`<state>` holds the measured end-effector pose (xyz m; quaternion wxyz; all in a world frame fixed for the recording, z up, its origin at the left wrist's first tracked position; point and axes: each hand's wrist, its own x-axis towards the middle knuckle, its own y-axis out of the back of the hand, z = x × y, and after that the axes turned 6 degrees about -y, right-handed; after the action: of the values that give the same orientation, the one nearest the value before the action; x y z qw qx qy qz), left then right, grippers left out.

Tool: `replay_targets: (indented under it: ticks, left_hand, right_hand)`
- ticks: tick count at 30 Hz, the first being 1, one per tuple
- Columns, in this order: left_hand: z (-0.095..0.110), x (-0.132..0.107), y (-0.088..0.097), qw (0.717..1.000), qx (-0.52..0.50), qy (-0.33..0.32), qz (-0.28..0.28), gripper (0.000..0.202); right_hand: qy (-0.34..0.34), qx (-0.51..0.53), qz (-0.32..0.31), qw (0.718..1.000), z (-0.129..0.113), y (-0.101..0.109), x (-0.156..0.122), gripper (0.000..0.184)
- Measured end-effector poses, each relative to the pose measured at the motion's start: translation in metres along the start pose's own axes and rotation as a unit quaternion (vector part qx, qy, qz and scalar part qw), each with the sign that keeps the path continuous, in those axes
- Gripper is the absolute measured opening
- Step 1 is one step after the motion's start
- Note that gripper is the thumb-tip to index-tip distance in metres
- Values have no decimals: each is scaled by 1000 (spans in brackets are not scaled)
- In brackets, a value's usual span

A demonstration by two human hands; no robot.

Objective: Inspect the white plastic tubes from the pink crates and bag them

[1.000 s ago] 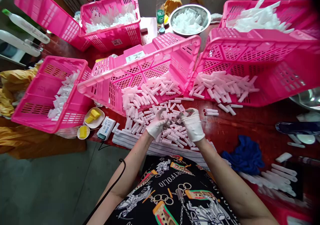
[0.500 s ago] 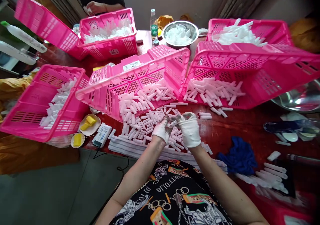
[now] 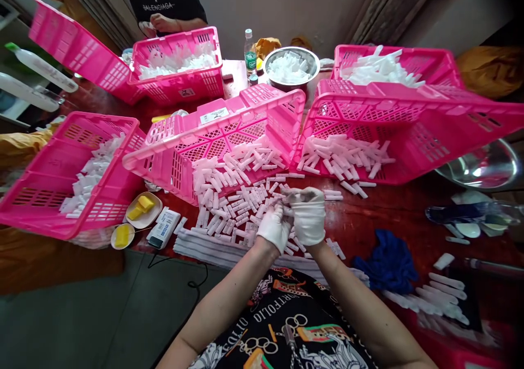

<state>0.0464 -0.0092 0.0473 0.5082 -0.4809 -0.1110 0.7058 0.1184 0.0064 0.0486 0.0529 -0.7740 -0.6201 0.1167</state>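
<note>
My left hand (image 3: 275,228), in a white glove with bare fingertips, is closed with its fingers pinched around a small white plastic tube (image 3: 288,212). Right beside it, my gloved right hand (image 3: 309,216) has its fingers curled at the same spot; they meet the left fingertips, and what lies inside them is partly hidden. Below and around both hands spreads a heap of small white tubes (image 3: 241,205) with dark print. The heap runs back into a tipped pink crate (image 3: 186,175).
Another tipped pink crate (image 3: 409,161) spills tubes on the right. A striped towel (image 3: 213,249) lines the table's front edge. Blue cloth (image 3: 387,262) lies right; yellow sponge pieces (image 3: 141,206) and a white device (image 3: 164,227) left. A steel bowl (image 3: 270,79) and a person's hands (image 3: 158,24) are behind.
The view has tilted slightly, so everything sits a little lower. My hands have drawn closer together, the left one moving right towards the right hand.
</note>
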Motion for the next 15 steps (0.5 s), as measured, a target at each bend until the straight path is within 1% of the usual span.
replay_targets:
  ticks: [2, 3, 5, 6, 8, 11, 13, 15]
  left_hand:
    - [5, -4, 1, 999, -13, 47, -6, 13]
    - [9, -4, 1, 998, -10, 62, 6, 14]
    - [16, -3, 2, 997, -12, 70, 36, 14]
    - [19, -2, 2, 997, -17, 68, 41, 14]
    - [22, -2, 1, 998, -23, 54, 23, 15]
    - [19, -6, -4, 1000, -7, 25, -15, 19]
    - [15, -11, -6, 999, 30, 0, -30, 25]
    - [11, -15, -6, 995, 88, -22, -49, 31]
  right_hand:
    - [17, 44, 32, 998, -14, 6, 5, 30]
    - [16, 54, 42, 998, -20, 9, 6, 28]
    - [-3, 61, 52, 997, -29, 14, 3, 26]
    - [-15, 66, 55, 996, -31, 16, 1, 26]
    - [-28, 77, 55, 995, -32, 19, -2, 23]
    - [-8, 82, 49, 995, -30, 23, 0, 19]
    - [18, 51, 36, 998, -29, 27, 3, 20]
    - [10, -9, 12, 1000, -32, 31, 4, 23]
